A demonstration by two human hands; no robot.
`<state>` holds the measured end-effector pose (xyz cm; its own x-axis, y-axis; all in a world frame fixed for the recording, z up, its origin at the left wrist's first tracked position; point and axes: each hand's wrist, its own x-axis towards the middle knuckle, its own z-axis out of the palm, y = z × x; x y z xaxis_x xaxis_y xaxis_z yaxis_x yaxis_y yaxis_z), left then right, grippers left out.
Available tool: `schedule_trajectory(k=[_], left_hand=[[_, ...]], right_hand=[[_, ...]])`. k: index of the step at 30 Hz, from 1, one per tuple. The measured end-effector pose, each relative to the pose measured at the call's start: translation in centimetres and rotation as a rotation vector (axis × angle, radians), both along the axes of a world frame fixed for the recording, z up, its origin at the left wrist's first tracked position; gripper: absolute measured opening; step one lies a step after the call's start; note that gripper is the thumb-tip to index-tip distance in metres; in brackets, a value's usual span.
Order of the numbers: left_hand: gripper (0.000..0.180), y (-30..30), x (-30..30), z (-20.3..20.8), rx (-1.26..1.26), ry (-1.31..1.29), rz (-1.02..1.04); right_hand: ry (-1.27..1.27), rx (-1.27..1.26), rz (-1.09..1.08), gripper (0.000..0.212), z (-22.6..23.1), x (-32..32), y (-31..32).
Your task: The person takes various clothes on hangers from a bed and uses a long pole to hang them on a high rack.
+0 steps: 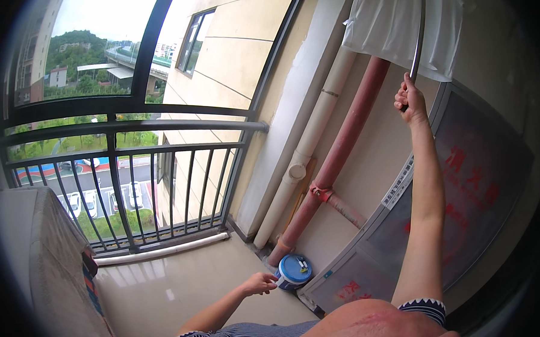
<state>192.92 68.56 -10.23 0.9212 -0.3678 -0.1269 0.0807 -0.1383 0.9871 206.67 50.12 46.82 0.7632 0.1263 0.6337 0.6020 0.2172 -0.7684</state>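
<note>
I see the right hand [411,101] wrapped around the pole [418,45], probably stiff, light, best gripped low; the white cloth [381,26] looks soft. Left hand [258,284] half-curled; contents, I can't tell.

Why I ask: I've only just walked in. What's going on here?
A person has the right hand raised, gripping a dark pole that runs up in front of a white cloth. The left hand is low, beside a blue-lidded bucket at the foot of a red pipe; whether it touches the bucket is unclear.
</note>
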Motion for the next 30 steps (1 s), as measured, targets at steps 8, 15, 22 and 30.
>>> schedule_trajectory(k=[8,15,22,30], left_hand=[[0.039,0.0,-0.5,-0.9,0.021,0.031,-0.005],[0.040,0.9,-1.0,-1.8,0.049,0.065,-0.010],[0.038,3.4,-3.5,-4.1,0.074,0.163,0.081],[0.027,7.6,-13.9,-11.3,0.216,-0.098,0.624]], right_hand=[[0.019,-0.002,0.050,0.034,-0.3,0.1,0.0],[0.002,-0.028,0.077,0.034,-3.2,-0.2,-0.1],[0.050,-0.186,0.263,0.032,-11.2,-1.8,2.0],[0.307,-0.191,0.879,0.029,-26.1,-2.3,9.6]])
